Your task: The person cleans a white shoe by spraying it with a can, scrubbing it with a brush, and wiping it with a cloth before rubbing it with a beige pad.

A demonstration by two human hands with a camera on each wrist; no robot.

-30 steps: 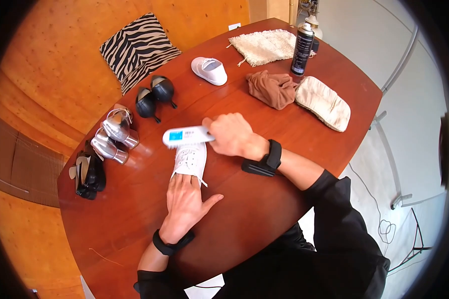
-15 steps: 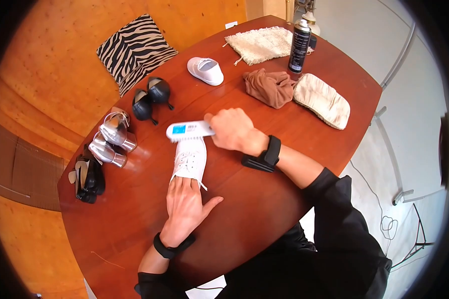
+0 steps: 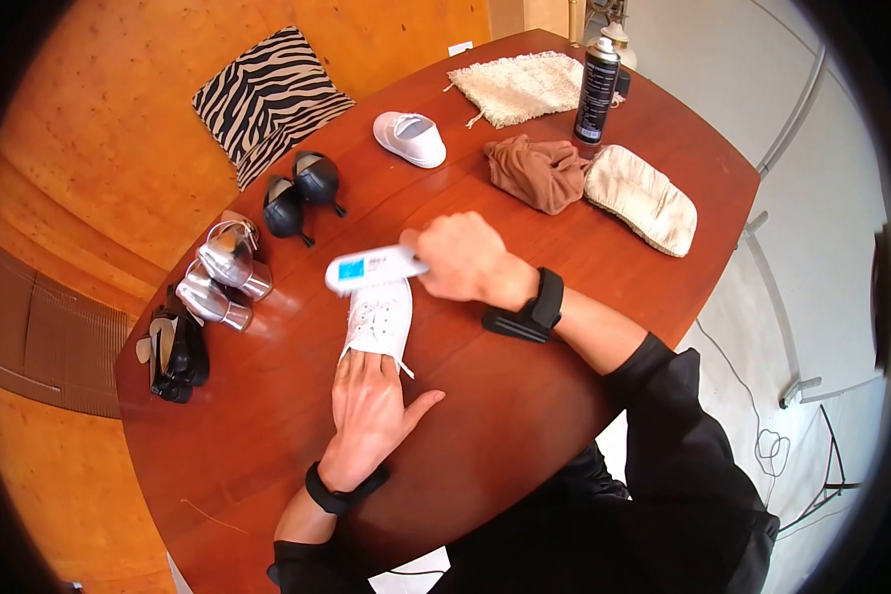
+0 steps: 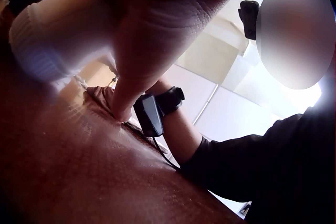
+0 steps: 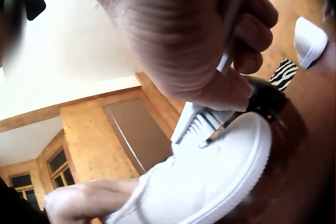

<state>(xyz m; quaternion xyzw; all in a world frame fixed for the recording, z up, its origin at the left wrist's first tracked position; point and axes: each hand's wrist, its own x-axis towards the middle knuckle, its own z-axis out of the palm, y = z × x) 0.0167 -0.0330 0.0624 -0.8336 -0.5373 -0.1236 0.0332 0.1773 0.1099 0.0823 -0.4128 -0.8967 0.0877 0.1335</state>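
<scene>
In the head view a white lace-up shoe (image 3: 379,319) sits on the table, toe pointing away from me. The fingers of my left hand (image 3: 368,411) reach straight into its opening, and the thumb is spread out to the side. My right hand (image 3: 468,259) grips a white scrub brush (image 3: 374,268) with a blue label by one end. The brush lies crosswise over the shoe's toe, bristles down. In the right wrist view the bristles (image 5: 195,128) are right at the upper of the shoe (image 5: 215,174), and curled fingers wrap the handle.
Another white shoe (image 3: 410,140) stands farther back. Black heels (image 3: 302,193), silver heels (image 3: 223,277) and black shoes (image 3: 176,348) line the left edge. At the back right are a spray can (image 3: 597,91), a brown cloth (image 3: 535,173), a cream pad (image 3: 642,200) and a cream pouch (image 3: 517,87).
The brush and right hand have shifted slightly over the toe, the brush tilting and moving a little left since half a second ago. The shoe and left hand stay in place.
</scene>
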